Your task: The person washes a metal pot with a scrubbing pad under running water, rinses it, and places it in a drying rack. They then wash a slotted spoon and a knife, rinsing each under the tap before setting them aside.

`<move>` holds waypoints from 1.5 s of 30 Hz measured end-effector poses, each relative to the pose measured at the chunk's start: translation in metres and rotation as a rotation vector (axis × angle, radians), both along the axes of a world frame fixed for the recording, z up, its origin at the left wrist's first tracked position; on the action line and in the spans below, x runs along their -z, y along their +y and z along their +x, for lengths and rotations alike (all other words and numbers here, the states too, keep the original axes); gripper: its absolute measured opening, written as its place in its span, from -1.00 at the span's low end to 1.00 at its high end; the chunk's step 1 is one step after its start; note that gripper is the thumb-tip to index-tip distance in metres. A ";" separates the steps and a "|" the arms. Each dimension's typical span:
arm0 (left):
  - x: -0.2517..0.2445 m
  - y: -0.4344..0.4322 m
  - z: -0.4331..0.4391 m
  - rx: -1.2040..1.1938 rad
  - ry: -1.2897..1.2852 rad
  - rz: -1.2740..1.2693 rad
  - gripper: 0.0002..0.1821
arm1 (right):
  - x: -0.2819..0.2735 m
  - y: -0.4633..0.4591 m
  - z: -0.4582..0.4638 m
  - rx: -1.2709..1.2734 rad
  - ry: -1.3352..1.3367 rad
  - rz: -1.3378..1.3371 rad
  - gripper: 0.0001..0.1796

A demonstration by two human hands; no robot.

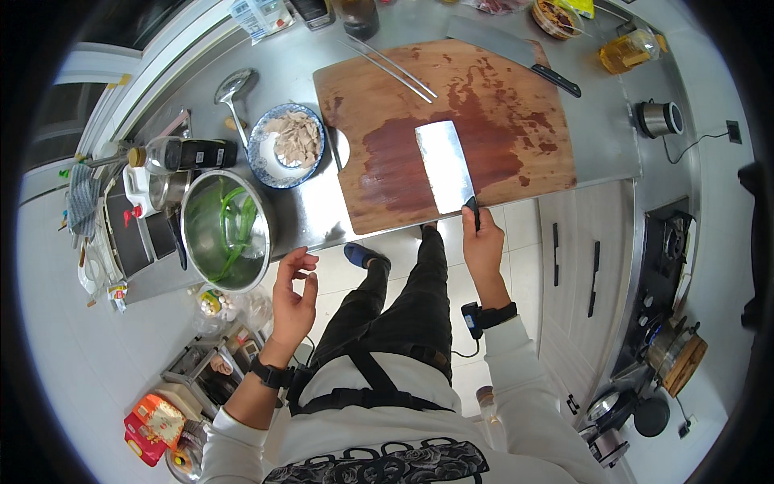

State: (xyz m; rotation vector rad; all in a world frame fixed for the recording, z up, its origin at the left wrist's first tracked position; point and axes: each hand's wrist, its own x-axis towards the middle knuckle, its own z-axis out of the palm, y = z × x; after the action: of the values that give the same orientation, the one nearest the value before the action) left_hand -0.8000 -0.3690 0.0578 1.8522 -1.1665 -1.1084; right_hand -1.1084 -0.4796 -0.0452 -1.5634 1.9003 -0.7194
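My right hand (484, 241) grips the black handle of a cleaver (444, 163), its broad blade over the wet, stained wooden cutting board (544, 175). Near the counter's front edge, beside a steel bowl (266, 266), my left hand (296, 296) is raised with fingers curled apart, holding nothing. Green vegetables (242, 221) lie in that bowl. Left of the board stands a blue-patterned plate (263, 163) with pale sliced meat (296, 139). Metal chopsticks (399, 72) rest across the board's far edge. A second large knife (496, 41) lies at its far right.
A ladle (233, 91) lies behind the plate. Bottles (208, 153) stand by the sink (130, 230) on the left. An oil bottle (629, 53) and a bowl of sauce (553, 21) are at the back right. A stove (653, 272) is on the right.
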 end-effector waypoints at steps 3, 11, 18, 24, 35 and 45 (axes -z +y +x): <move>0.001 0.009 0.007 -0.004 -0.012 -0.019 -0.49 | 0.001 0.008 0.012 -0.018 -0.002 0.029 -0.62; -0.009 0.033 0.023 -0.032 0.002 -0.033 -0.51 | 0.008 0.039 0.039 -0.131 -0.024 0.065 -0.62; -0.011 0.063 0.041 -0.064 0.013 -0.083 -0.50 | 0.004 0.087 0.072 -0.222 -0.095 0.109 -0.64; -0.022 0.094 0.056 -0.197 0.112 -0.144 -0.53 | -0.089 0.127 0.095 -0.147 -0.549 0.495 -0.65; -0.109 0.109 0.108 -0.566 0.842 -0.173 -0.59 | -0.201 0.118 0.265 -0.551 -0.885 0.648 -0.66; -0.097 0.171 0.254 -0.881 0.524 -0.098 -0.87 | -0.154 0.192 0.420 -0.753 -0.694 0.414 -0.65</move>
State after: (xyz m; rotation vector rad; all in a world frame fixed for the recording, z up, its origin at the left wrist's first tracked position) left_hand -0.5457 -0.1976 0.1550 1.5755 -0.0585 -0.8863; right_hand -0.6883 -0.2871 0.1089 -1.3586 0.7943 -0.4029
